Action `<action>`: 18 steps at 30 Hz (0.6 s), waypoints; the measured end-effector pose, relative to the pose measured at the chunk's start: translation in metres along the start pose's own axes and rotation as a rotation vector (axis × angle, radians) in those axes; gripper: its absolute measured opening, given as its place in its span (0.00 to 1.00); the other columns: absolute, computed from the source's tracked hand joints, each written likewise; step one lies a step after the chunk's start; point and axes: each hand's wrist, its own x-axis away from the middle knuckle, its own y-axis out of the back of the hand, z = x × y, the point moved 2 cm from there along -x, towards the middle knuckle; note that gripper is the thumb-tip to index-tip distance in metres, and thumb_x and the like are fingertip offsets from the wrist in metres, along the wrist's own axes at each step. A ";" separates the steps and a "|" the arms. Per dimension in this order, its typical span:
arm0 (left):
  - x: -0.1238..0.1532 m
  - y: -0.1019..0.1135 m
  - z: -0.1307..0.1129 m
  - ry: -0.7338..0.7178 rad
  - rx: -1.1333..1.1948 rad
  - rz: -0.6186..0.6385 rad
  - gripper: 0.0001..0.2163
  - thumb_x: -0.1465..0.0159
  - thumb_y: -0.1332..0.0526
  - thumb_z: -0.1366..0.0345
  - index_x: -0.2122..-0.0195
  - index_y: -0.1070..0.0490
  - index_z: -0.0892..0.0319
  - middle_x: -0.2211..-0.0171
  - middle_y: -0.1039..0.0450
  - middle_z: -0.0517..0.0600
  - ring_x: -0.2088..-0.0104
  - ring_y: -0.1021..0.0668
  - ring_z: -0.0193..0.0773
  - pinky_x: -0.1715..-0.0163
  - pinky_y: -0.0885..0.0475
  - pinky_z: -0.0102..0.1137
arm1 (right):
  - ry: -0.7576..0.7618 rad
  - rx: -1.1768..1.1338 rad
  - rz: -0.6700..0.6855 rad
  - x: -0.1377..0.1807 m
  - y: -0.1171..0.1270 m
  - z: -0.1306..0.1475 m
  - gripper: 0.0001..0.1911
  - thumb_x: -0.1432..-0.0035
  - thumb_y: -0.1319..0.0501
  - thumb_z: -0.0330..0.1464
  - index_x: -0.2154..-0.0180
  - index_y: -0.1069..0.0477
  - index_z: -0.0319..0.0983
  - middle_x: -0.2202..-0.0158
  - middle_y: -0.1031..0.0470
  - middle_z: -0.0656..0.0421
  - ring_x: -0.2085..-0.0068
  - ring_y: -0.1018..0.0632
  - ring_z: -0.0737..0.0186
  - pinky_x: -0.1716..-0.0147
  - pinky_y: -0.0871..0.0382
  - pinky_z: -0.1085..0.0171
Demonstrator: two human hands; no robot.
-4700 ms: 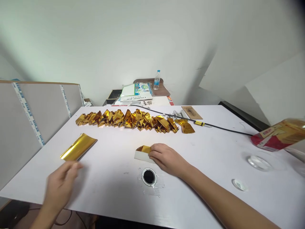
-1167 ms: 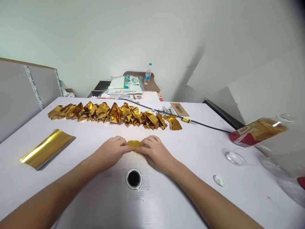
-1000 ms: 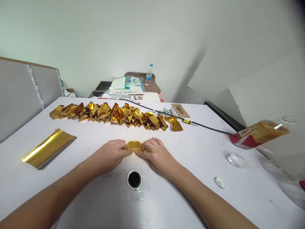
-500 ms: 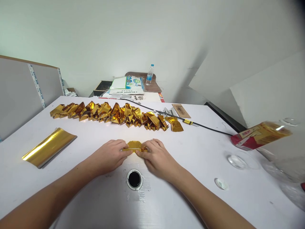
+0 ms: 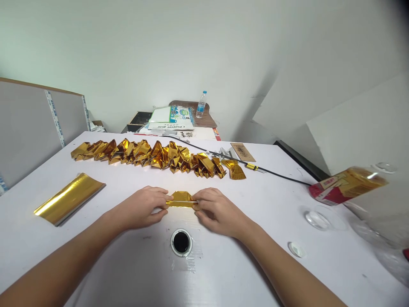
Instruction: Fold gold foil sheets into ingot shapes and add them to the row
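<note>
A small folded gold foil paper (image 5: pixel 181 199) lies on the white table (image 5: pixel 268 200) just beyond a round cable hole (image 5: pixel 181 242). My left hand (image 5: pixel 142 208) pinches its left end with curled fingers. My right hand (image 5: pixel 217 210) pinches its right end the same way. Both hands rest on the table top. Behind them runs a long row of finished gold folded pieces (image 5: pixel 153 154). A stack of flat gold foil sheets (image 5: pixel 68 198) lies to the left, apart from my hands.
A black cable (image 5: pixel 275 172) crosses the far right of the table. A red and gold packet (image 5: pixel 347 186) sits at the right edge, with clear plastic lids (image 5: pixel 316 219) near it. A grey panel (image 5: pixel 32 128) stands on the left. A water bottle (image 5: pixel 201 104) and papers lie behind.
Some seconds ago only my right hand held the paper, with white backing showing. Now both hands pinch it, and it has become a narrower gold strip, a little nearer to me.
</note>
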 end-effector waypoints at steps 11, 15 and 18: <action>0.001 -0.004 0.001 -0.060 -0.030 0.011 0.11 0.28 0.39 0.64 0.47 0.21 0.54 0.45 0.21 0.54 0.44 0.21 0.49 0.43 0.27 0.45 | 0.045 0.004 -0.033 0.001 -0.001 -0.010 0.11 0.30 0.40 0.29 0.53 0.19 0.44 0.50 0.16 0.56 0.49 0.18 0.52 0.47 0.24 0.47; -0.001 -0.005 0.001 -0.074 -0.028 0.003 0.09 0.27 0.40 0.65 0.52 0.19 0.56 0.47 0.20 0.53 0.46 0.20 0.48 0.44 0.26 0.45 | 0.044 0.015 -0.043 0.001 -0.001 -0.010 0.12 0.31 0.40 0.28 0.53 0.18 0.44 0.51 0.15 0.55 0.49 0.17 0.53 0.47 0.23 0.47; -0.001 -0.005 0.002 -0.081 -0.034 -0.022 0.09 0.28 0.39 0.66 0.52 0.19 0.55 0.49 0.19 0.53 0.47 0.20 0.47 0.44 0.26 0.43 | 0.045 0.022 -0.043 0.001 -0.002 -0.010 0.13 0.32 0.40 0.27 0.53 0.18 0.44 0.51 0.15 0.55 0.49 0.17 0.53 0.47 0.23 0.47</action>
